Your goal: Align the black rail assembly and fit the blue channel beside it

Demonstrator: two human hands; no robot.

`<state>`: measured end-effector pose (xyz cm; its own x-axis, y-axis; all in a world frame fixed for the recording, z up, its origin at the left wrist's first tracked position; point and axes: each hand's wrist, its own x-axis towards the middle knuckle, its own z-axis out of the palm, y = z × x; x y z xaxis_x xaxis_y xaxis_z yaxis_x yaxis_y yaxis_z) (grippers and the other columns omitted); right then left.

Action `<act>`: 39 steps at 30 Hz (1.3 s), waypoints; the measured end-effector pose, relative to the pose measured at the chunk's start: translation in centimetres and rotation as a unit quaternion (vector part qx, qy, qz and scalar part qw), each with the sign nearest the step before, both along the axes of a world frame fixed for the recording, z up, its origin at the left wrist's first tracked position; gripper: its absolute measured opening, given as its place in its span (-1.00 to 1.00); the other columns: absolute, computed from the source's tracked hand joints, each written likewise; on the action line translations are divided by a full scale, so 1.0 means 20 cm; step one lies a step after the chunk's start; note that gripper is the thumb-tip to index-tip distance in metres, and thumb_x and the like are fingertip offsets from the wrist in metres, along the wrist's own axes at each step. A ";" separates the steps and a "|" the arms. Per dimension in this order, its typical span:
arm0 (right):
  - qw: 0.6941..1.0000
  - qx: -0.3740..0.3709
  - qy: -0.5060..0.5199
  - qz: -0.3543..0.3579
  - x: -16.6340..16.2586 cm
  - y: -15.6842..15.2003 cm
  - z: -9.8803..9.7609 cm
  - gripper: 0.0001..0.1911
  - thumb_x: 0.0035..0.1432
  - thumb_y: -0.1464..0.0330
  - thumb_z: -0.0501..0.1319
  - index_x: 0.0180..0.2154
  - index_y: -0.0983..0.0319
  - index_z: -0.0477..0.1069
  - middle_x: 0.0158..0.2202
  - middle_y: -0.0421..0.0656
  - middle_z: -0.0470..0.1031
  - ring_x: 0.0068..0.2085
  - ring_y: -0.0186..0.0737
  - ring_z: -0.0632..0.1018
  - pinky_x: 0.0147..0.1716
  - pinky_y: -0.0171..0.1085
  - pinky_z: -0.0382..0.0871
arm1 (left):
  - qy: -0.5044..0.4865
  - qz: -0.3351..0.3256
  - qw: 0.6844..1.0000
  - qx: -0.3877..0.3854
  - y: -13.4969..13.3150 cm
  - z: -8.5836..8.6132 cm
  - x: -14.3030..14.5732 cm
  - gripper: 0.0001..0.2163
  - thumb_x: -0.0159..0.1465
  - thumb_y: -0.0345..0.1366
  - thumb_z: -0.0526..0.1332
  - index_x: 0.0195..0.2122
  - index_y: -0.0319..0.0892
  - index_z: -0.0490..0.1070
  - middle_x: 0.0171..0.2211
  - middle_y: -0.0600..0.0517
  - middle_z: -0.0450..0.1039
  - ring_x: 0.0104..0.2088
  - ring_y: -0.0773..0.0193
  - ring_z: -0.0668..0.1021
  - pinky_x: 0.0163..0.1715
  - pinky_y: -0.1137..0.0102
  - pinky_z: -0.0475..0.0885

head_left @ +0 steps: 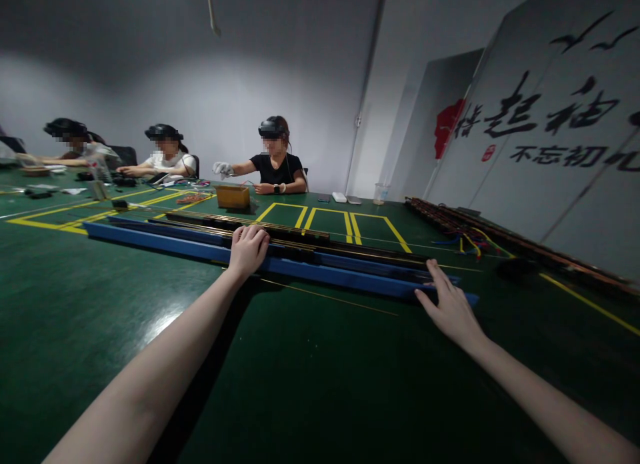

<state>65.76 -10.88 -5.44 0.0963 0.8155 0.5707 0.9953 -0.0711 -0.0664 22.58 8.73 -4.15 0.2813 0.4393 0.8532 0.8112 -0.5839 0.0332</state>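
Left hand [247,248] curls fingers over blue rail [165,243]; right hand [450,305] splayed at its end.

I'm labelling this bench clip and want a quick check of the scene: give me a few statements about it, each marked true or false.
1. The right hand lies flat, fingers spread, on the right end of the long blue rail. True.
2. The left hand grips the yellow box. False: the box stands farther back; the hand rests on the rails, fingers curled.
3. Both hands are bare. True.
4. The table is red. False: it is green with yellow lines.
5. The person in the black shirt sits across the table. True.
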 end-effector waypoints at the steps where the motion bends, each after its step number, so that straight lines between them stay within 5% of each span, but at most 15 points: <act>1: 1.000 -0.002 0.002 -0.001 0.00 0.00 0.00 -0.29 0.34 0.09 -0.09 0.38 0.27 -0.18 0.37 0.08 -0.02 0.30 0.05 0.21 0.13 0.05 0.31 | 0.005 -0.003 1.000 0.001 0.00 0.00 0.00 -0.74 0.41 -0.24 -0.06 -0.25 -0.12 0.40 -0.15 -0.03 0.46 -0.12 0.13 0.44 0.06 0.13 0.18; 10: 1.000 -0.007 -0.002 -0.003 -0.02 -0.01 0.02 -0.29 0.34 0.10 -0.10 0.38 0.28 -0.17 0.37 0.08 -0.02 0.29 0.04 0.24 0.13 0.04 0.30 | 0.082 -0.129 0.988 -0.034 -0.06 0.00 0.09 -0.71 0.41 -0.27 -0.08 0.02 -0.15 0.35 -0.02 -0.07 0.43 0.00 0.13 0.43 0.05 0.20 0.23; 22: 1.000 -0.001 -0.022 0.006 -0.01 0.00 0.00 -0.28 0.34 0.11 -0.10 0.38 0.31 -0.21 0.36 0.09 0.00 0.26 0.03 0.29 0.12 0.01 0.31 | -0.032 0.012 0.999 0.005 0.02 -0.01 -0.03 -0.76 0.41 -0.27 -0.04 -0.25 -0.12 0.41 -0.15 -0.04 0.44 -0.08 0.12 0.43 0.03 0.15 0.18; 31: 0.999 -0.005 -0.035 0.007 0.00 0.00 0.00 -0.27 0.34 0.10 -0.11 0.39 0.30 -0.23 0.36 0.08 -0.01 0.26 0.04 0.29 0.11 0.01 0.32 | 0.084 -0.135 0.987 0.000 -0.03 -0.02 0.04 -0.68 0.41 -0.28 -0.05 0.12 -0.18 0.30 0.02 -0.11 0.40 0.03 0.11 0.41 0.04 0.19 0.27; 39: 0.998 0.001 -0.058 0.026 0.00 0.00 0.01 -0.29 0.34 0.15 -0.09 0.39 0.30 -0.23 0.34 0.10 0.06 0.19 0.03 0.39 0.06 -0.02 0.36 | 0.096 -0.147 0.984 0.009 -0.02 0.00 0.07 -0.71 0.42 -0.28 -0.06 0.01 -0.17 0.38 -0.07 -0.08 0.43 -0.03 0.15 0.43 0.04 0.21 0.26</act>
